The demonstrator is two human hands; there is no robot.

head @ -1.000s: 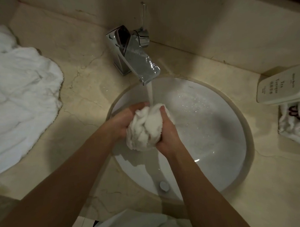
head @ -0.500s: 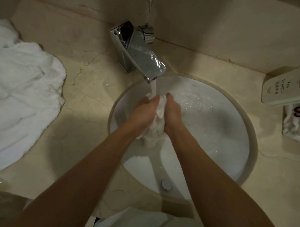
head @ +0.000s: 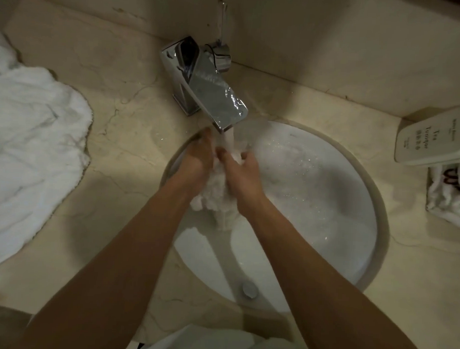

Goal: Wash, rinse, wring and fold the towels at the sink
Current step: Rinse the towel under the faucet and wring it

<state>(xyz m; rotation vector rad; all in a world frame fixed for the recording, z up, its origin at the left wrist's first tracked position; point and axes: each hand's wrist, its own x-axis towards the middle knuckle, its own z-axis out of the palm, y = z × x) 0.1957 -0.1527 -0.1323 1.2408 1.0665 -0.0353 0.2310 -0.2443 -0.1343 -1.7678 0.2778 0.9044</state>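
A bunched white towel [head: 217, 197] is gripped between the curled fingers of the left hand [head: 198, 157] and right hand [head: 243, 172] under the faucet [head: 213, 98] stream, apparently for rinsing.

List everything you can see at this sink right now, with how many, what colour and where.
small towel: one, white, bunched between both hands under the running water
faucet: one, chrome, behind the basin, water flowing
sink basin: one, white, round, set in the counter
drain stopper: one, silver, at the basin's near edge
counter: one, beige marble
large towel: one, white, heaped on the counter at left
bottle: one, white with dark lettering, lying at far right
rolled cloths: count unclear, white, below the bottle
left hand: grips the small towel
right hand: grips the small towel
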